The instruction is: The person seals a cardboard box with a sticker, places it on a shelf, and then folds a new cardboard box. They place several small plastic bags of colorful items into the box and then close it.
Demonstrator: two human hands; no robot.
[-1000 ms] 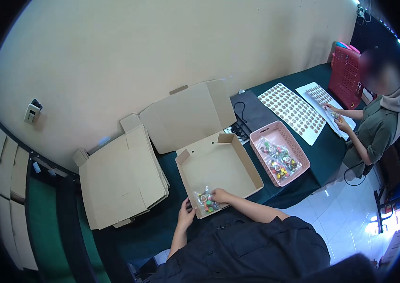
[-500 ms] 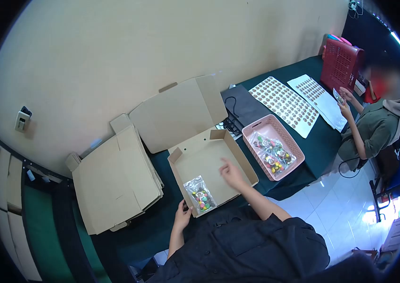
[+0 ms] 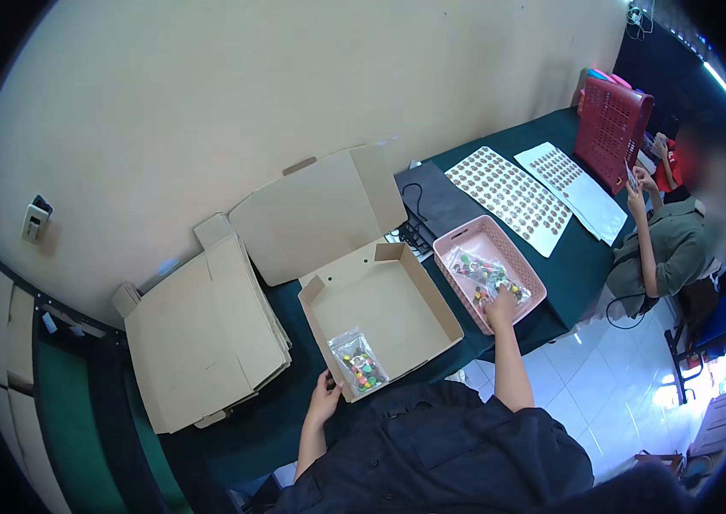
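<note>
An open cardboard box (image 3: pixel 380 300) lies in front of me with its lid tilted back toward the wall. In its near left corner rests a clear plastic bag (image 3: pixel 360 364) of small colourful round pieces. My left hand (image 3: pixel 323 401) grips the box's near left corner. To the right stands a pink plastic basket (image 3: pixel 537 283) with several similar clear bags (image 3: pixel 481 267) inside. My right hand (image 3: pixel 501 310) reaches into the basket, its fingers closed on one of these bags; the fingertips are partly hidden among the bags.
Flattened cardboard boxes (image 3: pixel 204 330) are stacked at the left. Behind the basket lie a dark flat case (image 3: pixel 436 193), cables (image 3: pixel 414 233) and sheets of round stickers (image 3: pixel 509 199). A maroon basket (image 3: pixel 612 124) stands at the far right, near a co-worker (image 3: pixel 672 248) holding a small item.
My right hand has moved from above the open box, rightward into the pink basket, onto a bag. My left hand stays at the box corner.
</note>
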